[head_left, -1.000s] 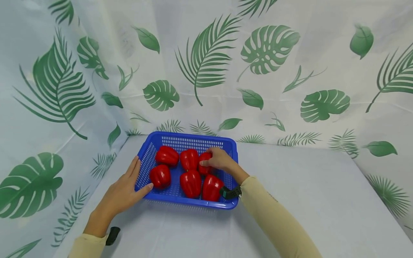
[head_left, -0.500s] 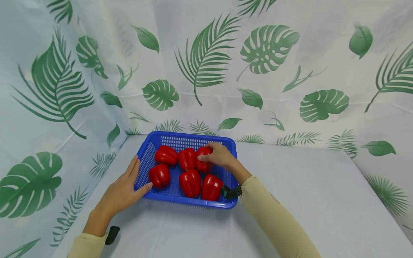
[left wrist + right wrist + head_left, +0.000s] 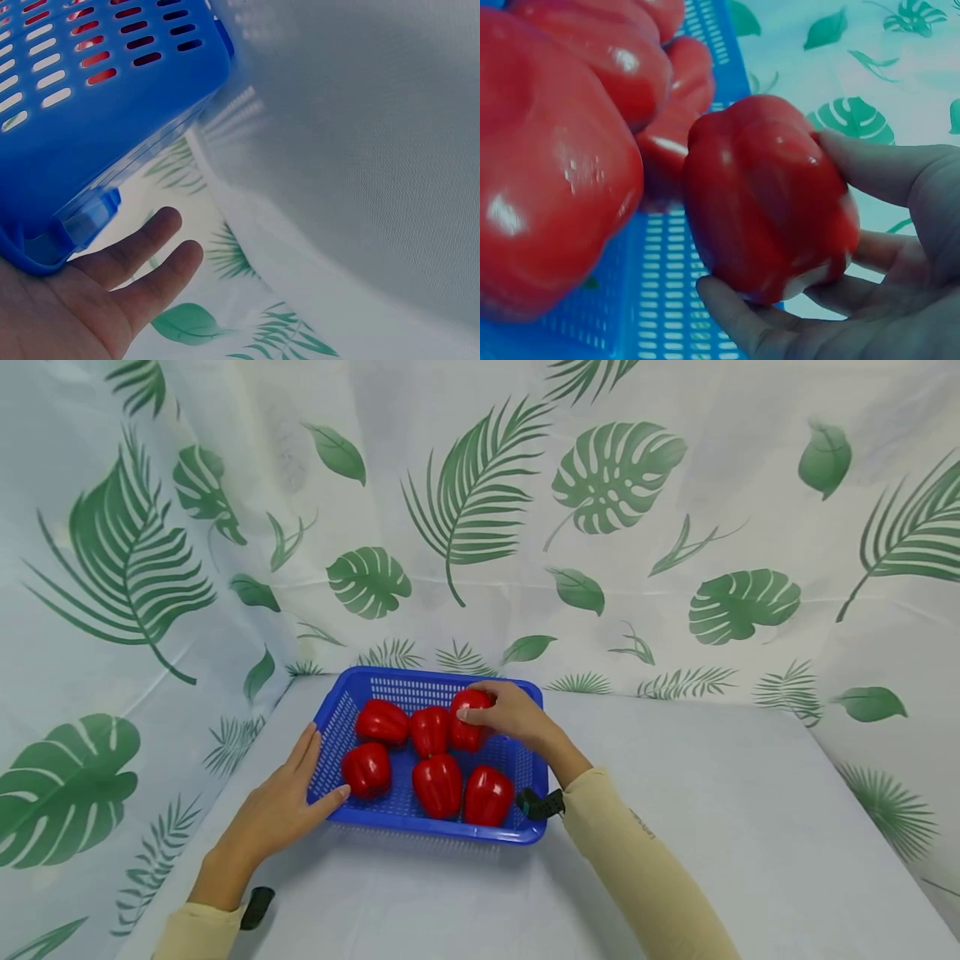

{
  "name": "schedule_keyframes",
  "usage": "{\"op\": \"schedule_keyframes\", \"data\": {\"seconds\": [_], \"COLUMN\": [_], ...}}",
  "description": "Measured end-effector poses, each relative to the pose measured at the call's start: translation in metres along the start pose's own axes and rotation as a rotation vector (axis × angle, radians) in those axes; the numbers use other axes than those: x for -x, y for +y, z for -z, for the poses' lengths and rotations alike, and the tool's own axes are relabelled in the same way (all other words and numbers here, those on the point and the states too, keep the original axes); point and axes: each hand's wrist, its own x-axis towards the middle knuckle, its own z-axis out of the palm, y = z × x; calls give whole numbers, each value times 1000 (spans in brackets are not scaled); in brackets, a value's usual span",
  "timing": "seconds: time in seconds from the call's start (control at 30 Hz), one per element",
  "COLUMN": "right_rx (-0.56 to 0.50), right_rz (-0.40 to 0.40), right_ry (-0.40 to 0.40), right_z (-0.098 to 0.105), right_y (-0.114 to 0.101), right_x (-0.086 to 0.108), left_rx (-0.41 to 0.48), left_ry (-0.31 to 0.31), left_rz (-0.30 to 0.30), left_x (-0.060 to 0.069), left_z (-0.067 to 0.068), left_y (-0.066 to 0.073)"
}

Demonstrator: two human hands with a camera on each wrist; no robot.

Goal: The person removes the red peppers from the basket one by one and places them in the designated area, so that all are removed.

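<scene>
A blue plastic basket (image 3: 442, 832) holds several glossy red bell peppers (image 3: 437, 787). Near its back right corner, my right hand (image 3: 517, 714) grips one bell pepper (image 3: 467, 737). The right wrist view shows thumb and fingers on opposite sides of that pepper (image 3: 769, 202), raised above the basket's slotted floor. My left hand (image 3: 277, 806) rests against the basket's left side, its thumb at the front left rim. In the left wrist view, two straight fingers (image 3: 154, 289) reach past the basket's handle and lip (image 3: 82, 225).
A white cloth-covered table (image 3: 675, 827) lies under the basket and stretches to the right. White curtains with green leaf prints (image 3: 465, 502) stand close behind the basket and along the left side. Dark straps (image 3: 538, 804) circle both wrists.
My right hand has raised the gripped bell pepper a little, up and toward the back rim, away from the pepper in front of it. The left hand stays at the basket's left side.
</scene>
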Motion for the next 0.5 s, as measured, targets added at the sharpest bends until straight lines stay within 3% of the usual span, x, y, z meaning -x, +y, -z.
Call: {"op": "schedule_keyframes", "data": {"seconds": [0.5], "right_rx": [-22], "right_rz": [69], "right_ry": [47], "right_z": [25], "right_y": [0], "right_x": [15], "left_rx": [13], "left_ry": [-9], "left_rz": [7], "left_x": [0], "left_z": [1], "left_y": [0]}}
